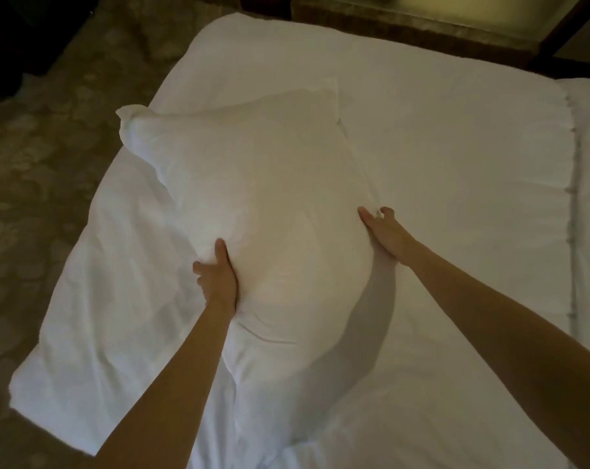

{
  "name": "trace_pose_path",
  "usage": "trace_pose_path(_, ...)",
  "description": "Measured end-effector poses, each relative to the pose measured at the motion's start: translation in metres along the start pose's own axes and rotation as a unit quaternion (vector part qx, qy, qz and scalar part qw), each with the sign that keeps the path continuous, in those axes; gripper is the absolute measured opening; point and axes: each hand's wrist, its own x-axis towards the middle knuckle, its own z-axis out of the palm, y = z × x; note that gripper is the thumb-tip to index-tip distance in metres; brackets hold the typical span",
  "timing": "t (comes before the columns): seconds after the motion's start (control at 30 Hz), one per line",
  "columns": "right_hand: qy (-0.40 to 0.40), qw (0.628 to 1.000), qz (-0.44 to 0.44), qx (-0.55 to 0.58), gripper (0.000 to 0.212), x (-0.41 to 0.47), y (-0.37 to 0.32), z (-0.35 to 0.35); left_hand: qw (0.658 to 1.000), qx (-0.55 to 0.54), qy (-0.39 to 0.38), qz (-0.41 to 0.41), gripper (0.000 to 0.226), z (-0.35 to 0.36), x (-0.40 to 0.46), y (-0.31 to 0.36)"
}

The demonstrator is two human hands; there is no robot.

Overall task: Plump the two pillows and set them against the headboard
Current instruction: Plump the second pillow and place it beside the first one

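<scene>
Left of the left grip, a rumpled white duvet (93, 299) hangs over the bed's edge toward the patterned brown carpet (33, 164). The left hand (217, 275) is pressed into the left flank of the big, puffy white cotton pillow (253, 198), thumb lying on its top face and fingers curled against the side, a firm hold on the filling. Between the two grips the pillow bulges up, lifted at its near end, its far corners pointing away from the person. The right hand (385, 231) lies flatter against the pillow's right flank, fingers loosely spread, pushing rather than pinching. Right of that grip stretches the smooth white sheeted mattress (456, 164), its far edge meeting a dark wooden frame (422, 45); I cannot tell whether that is the headboard, and a second pillow is not evident.

To plump well, both hands should probably squeeze inward together, release, and repeat along the sides, so filling spreads evenly into the corners.
</scene>
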Motion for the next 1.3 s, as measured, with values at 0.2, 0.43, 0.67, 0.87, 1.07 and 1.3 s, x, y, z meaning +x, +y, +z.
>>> trace_pose_path(0.2, 0.009, 0.999, 0.024, -0.030, 0.099, 0.012, 0.009, 0.021, 0.994, -0.048, -0.095, -0.029, 0.082, -0.001, 0.023, -0.010)
trace_pose_path(0.43, 0.037, 0.997, -0.011, -0.065, 0.093, -0.011, 0.010, 0.022, 0.993, -0.074, -0.093, -0.012, 0.058, -0.019, 0.002, -0.014)
trace_pose_path(0.67, 0.034, 0.999, 0.027, -0.029, 0.094, -0.079, 0.074, -0.004, 0.991, -0.036, -0.125, -0.017, 0.052, -0.040, -0.052, -0.060)
trace_pose_path(0.87, 0.044, 0.997, 0.064, -0.015, 0.091, -0.146, 0.152, -0.022, 0.987, -0.027, -0.149, -0.051, 0.056, -0.054, -0.118, -0.110)
trace_pose_path(1.07, 0.122, 0.992, -0.023, -0.002, 0.046, -0.208, 0.214, -0.055, 0.995, -0.007, -0.090, -0.040, 0.061, -0.045, -0.186, -0.138)
trace_pose_path(1.3, 0.269, 0.957, -0.106, 0.008, 0.051, -0.267, 0.293, -0.135, 0.993, -0.037, -0.063, 0.097, 0.051, 0.007, -0.297, -0.147)
